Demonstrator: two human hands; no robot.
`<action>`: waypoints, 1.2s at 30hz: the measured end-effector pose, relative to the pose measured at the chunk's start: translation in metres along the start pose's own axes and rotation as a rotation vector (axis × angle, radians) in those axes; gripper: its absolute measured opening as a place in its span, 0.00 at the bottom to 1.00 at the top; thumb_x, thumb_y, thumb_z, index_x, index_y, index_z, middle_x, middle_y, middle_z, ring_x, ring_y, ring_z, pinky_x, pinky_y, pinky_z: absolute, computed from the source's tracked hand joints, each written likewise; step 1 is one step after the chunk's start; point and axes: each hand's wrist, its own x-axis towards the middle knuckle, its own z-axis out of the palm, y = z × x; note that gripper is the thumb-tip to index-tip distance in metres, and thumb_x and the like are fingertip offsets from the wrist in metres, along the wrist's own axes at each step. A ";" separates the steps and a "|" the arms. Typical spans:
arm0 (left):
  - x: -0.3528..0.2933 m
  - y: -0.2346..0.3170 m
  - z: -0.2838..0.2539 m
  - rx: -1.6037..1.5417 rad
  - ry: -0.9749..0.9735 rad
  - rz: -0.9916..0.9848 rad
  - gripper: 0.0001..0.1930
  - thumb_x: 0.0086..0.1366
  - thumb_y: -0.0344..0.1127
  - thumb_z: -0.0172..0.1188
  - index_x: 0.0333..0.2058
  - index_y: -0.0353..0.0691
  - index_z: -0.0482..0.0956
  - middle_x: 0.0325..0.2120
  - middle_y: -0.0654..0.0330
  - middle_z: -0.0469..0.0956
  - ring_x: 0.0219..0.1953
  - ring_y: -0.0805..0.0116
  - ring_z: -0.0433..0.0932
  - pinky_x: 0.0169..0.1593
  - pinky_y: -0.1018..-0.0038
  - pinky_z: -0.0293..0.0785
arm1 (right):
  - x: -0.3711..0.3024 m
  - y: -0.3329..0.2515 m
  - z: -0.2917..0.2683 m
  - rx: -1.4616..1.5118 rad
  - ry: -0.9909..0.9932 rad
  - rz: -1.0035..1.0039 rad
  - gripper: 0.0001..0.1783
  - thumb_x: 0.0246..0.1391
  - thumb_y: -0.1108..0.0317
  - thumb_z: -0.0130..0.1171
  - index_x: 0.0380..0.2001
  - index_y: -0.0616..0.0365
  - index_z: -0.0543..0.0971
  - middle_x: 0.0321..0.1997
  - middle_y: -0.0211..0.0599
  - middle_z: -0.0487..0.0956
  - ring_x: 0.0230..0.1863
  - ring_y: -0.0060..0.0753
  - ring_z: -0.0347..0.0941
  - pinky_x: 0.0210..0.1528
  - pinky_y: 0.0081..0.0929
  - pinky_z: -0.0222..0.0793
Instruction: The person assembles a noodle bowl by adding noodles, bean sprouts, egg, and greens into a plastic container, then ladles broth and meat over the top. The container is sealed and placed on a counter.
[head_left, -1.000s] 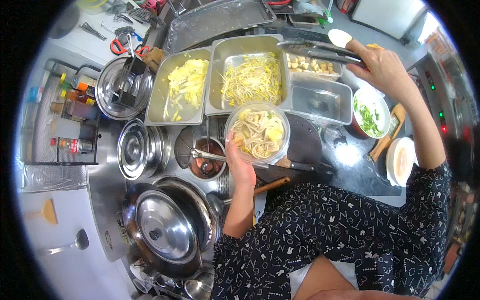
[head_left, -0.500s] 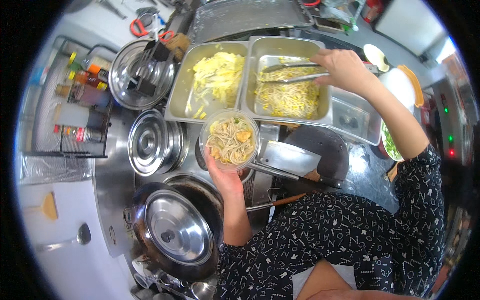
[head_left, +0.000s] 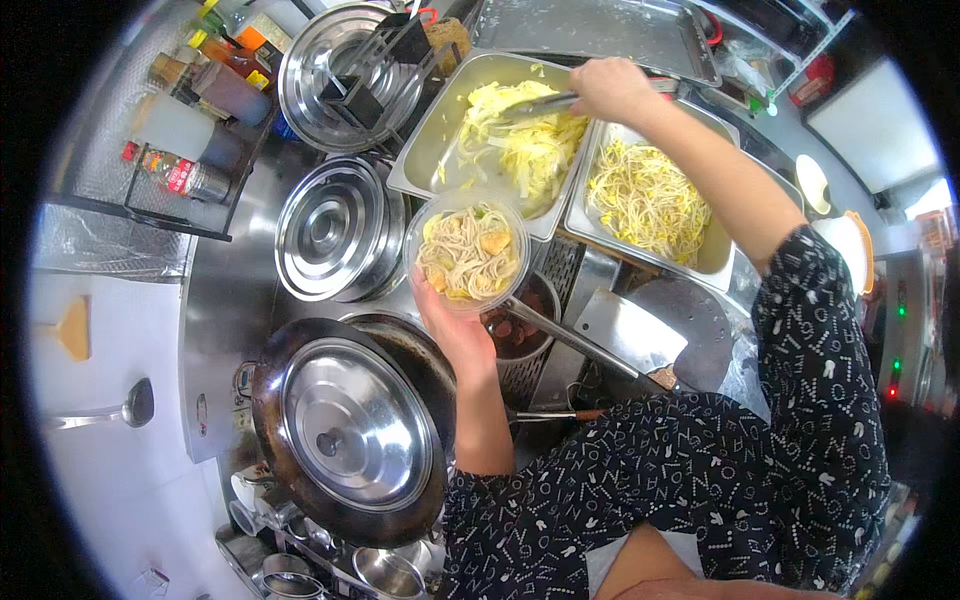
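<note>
My left hand (head_left: 455,325) holds a round clear plastic bowl (head_left: 413,240) from below and the side. Noodles (head_left: 465,262) with pieces of yellow-brown food lie inside it. My right hand (head_left: 618,92) is closed on metal tongs (head_left: 540,106), whose tips reach into shredded yellow-white cabbage (head_left: 520,150). That cabbage sits in the left steel pan (head_left: 425,150). Whether the tongs pinch any cabbage I cannot tell. Beside it, the right steel pan (head_left: 722,262) contains bean sprouts (head_left: 650,200), under my right forearm. The bowl is just in front of the cabbage pan's near edge.
A cleaver (head_left: 630,330) lies on a round dark board (head_left: 685,320). A pot of dark food (head_left: 520,335) with a long handle is right of the bowl. A lidded wok (head_left: 355,430) stands near left. Bottles (head_left: 180,172) fill a rack at far left.
My right hand has carried the tongs left, from the bean sprouts to the cabbage. The view has shifted and turned; my left hand still holds the bowl.
</note>
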 end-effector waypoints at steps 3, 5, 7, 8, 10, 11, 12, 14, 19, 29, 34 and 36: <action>0.009 0.006 0.001 -0.016 0.000 0.003 0.27 0.74 0.47 0.39 0.65 0.39 0.58 0.62 0.51 0.65 0.63 0.56 0.67 0.62 0.57 0.69 | -0.007 0.022 -0.015 0.036 0.018 -0.020 0.26 0.44 0.47 0.71 0.40 0.55 0.82 0.38 0.39 0.84 0.41 0.43 0.82 0.44 0.39 0.78; 0.015 0.009 0.003 -0.032 0.005 -0.011 0.27 0.74 0.47 0.39 0.65 0.39 0.58 0.62 0.51 0.65 0.63 0.55 0.67 0.62 0.57 0.69 | -0.006 0.026 -0.018 -0.073 -0.046 -0.029 0.25 0.43 0.48 0.71 0.39 0.54 0.82 0.37 0.39 0.84 0.40 0.43 0.82 0.44 0.39 0.78; 0.019 0.015 0.002 -0.057 0.006 -0.044 0.28 0.74 0.47 0.39 0.66 0.38 0.57 0.62 0.51 0.64 0.63 0.55 0.67 0.62 0.57 0.70 | -0.003 0.025 -0.015 -0.161 -0.101 -0.017 0.25 0.42 0.48 0.72 0.38 0.54 0.83 0.36 0.39 0.84 0.40 0.43 0.82 0.43 0.39 0.78; 0.020 0.018 0.003 -0.080 0.010 -0.058 0.27 0.74 0.47 0.38 0.66 0.39 0.57 0.62 0.51 0.64 0.63 0.55 0.67 0.62 0.57 0.69 | -0.002 0.022 -0.015 -0.178 -0.112 -0.020 0.25 0.42 0.47 0.72 0.37 0.54 0.83 0.35 0.39 0.84 0.40 0.42 0.82 0.43 0.39 0.78; 0.021 0.021 0.004 -0.062 0.003 -0.033 0.27 0.74 0.47 0.39 0.66 0.39 0.58 0.62 0.51 0.65 0.63 0.55 0.68 0.61 0.56 0.70 | -0.002 0.023 -0.010 -0.144 -0.138 -0.009 0.23 0.43 0.48 0.71 0.36 0.54 0.83 0.35 0.40 0.84 0.40 0.43 0.82 0.43 0.39 0.78; 0.023 0.023 0.005 -0.077 0.007 -0.041 0.28 0.74 0.47 0.40 0.66 0.39 0.58 0.62 0.51 0.65 0.62 0.55 0.68 0.61 0.56 0.70 | -0.004 0.025 -0.010 -0.112 -0.108 0.001 0.22 0.44 0.49 0.71 0.37 0.54 0.83 0.35 0.41 0.84 0.40 0.44 0.82 0.43 0.39 0.78; 0.024 0.022 0.006 -0.062 0.008 -0.029 0.27 0.73 0.47 0.40 0.66 0.39 0.58 0.62 0.51 0.65 0.62 0.55 0.68 0.61 0.56 0.71 | -0.008 0.032 -0.011 -0.066 -0.076 -0.007 0.22 0.45 0.50 0.70 0.37 0.54 0.83 0.36 0.41 0.84 0.40 0.45 0.82 0.43 0.39 0.77; 0.029 0.021 0.008 -0.079 0.016 -0.035 0.27 0.73 0.47 0.41 0.66 0.39 0.58 0.61 0.51 0.66 0.62 0.55 0.69 0.60 0.55 0.72 | -0.021 0.048 -0.023 0.030 -0.003 -0.028 0.21 0.47 0.51 0.69 0.40 0.53 0.83 0.37 0.43 0.84 0.40 0.47 0.81 0.44 0.39 0.77; 0.042 0.018 0.015 -0.068 0.046 -0.061 0.29 0.73 0.50 0.44 0.65 0.40 0.58 0.62 0.52 0.65 0.62 0.55 0.69 0.58 0.55 0.73 | -0.064 0.060 -0.089 0.443 0.080 -0.188 0.22 0.50 0.54 0.68 0.45 0.55 0.83 0.36 0.45 0.84 0.36 0.44 0.81 0.41 0.36 0.75; 0.037 0.015 0.041 -0.033 0.030 -0.078 0.30 0.73 0.54 0.46 0.64 0.41 0.60 0.61 0.52 0.64 0.62 0.56 0.68 0.55 0.53 0.77 | -0.085 -0.022 -0.123 0.508 -0.238 -0.269 0.23 0.52 0.51 0.66 0.44 0.57 0.83 0.30 0.45 0.83 0.31 0.45 0.79 0.37 0.38 0.74; 0.032 0.023 0.046 -0.004 -0.030 -0.061 0.28 0.73 0.53 0.44 0.64 0.41 0.60 0.60 0.52 0.65 0.60 0.56 0.71 0.52 0.56 0.80 | -0.091 -0.037 -0.121 0.406 -0.042 -0.313 0.19 0.48 0.53 0.68 0.39 0.54 0.84 0.28 0.46 0.82 0.34 0.47 0.80 0.38 0.41 0.74; 0.031 0.024 0.047 0.025 -0.060 -0.040 0.27 0.74 0.51 0.43 0.64 0.41 0.60 0.60 0.52 0.66 0.60 0.56 0.71 0.51 0.57 0.80 | -0.091 -0.048 -0.124 0.319 -0.134 -0.319 0.18 0.48 0.53 0.68 0.38 0.52 0.84 0.27 0.44 0.82 0.33 0.46 0.80 0.37 0.41 0.74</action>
